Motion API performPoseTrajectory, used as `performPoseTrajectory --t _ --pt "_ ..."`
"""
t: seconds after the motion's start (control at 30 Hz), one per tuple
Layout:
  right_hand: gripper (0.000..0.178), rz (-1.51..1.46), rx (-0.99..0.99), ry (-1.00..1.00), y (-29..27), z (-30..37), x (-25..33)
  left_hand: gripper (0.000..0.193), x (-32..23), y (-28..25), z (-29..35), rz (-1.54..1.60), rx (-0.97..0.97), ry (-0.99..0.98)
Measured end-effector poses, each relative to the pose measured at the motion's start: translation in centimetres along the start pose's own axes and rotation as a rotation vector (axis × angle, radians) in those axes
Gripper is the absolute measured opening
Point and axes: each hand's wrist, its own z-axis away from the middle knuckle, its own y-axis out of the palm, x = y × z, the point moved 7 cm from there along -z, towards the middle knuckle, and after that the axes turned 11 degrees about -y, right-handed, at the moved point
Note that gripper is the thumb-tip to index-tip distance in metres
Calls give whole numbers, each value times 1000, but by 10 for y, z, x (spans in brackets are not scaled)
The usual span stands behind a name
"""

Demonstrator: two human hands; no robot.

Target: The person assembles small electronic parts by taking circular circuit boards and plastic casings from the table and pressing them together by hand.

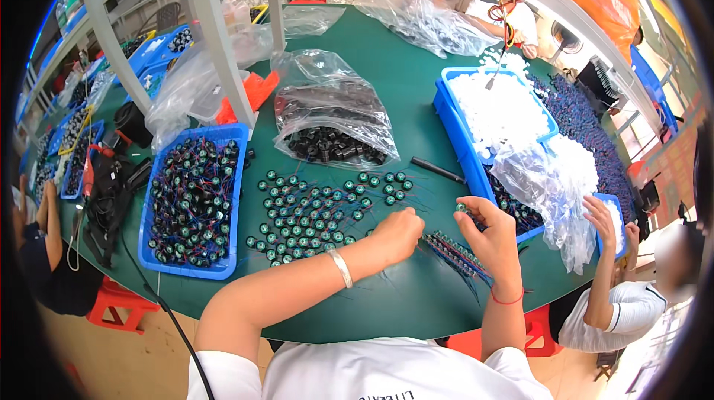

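Note:
My left hand (400,235) is closed in a pinch over the green table; whatever its fingertips hold is hidden or too small to make out. To its right, my right hand (489,236) grips a small round black-and-green wired part (461,208) between thumb and forefinger. Below and between the hands lies a bundle of wired parts (455,255), lined up side by side with red and blue leads. Left of my left hand, many loose round wired parts (305,214) are spread with green faces up, their thin wires crossing one another.
A blue tray (239,177) of similar parts stands at left. Behind is a clear bag (335,110) of black pieces. A black rod (439,170) lies near a blue bin (448,114) of white pieces. A co-worker (617,288) sits at right; a grey post (216,36) rises at back left.

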Motion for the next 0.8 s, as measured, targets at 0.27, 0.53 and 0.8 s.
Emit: performPoseTrajectory --t 0.27,0.53,0.8 --pt "23 1 45 -10 19 -5 -13 11 2 -4 6 -243 -93 80" --pt "23 275 263 -139 51 -11 -43 6 7 -3 7 -180 -80 63" --pt "20 354 240 -15 48 -6 -54 7 -5 -10 20 -310 -146 179"
